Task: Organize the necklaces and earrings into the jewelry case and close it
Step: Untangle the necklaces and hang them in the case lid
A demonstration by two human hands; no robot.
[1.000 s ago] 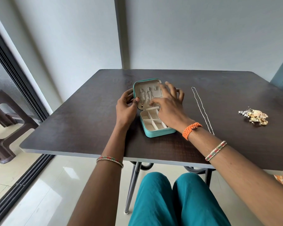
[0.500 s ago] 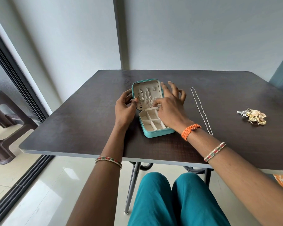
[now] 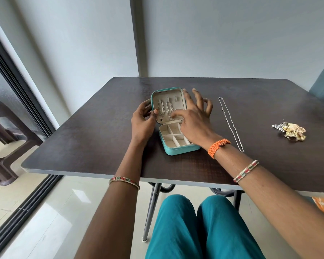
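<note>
Under right hand [image 3: 193, 120], chain [image 3: 169, 111] grip unclear.

R hand [image 3: 193, 122] hides case's [image 3: 181, 149] right compartments; earring pile [image 3: 291, 130] too small.

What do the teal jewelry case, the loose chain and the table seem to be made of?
Jewelry case: likely faux leather shell, smooth and matte; cream lining looks soft, maybe velvet.
Loose chain: silvery metal, thin links that glint.
Table: probably laminated board, dark wood-grain top with a pale edge band; metal legs below.
</note>
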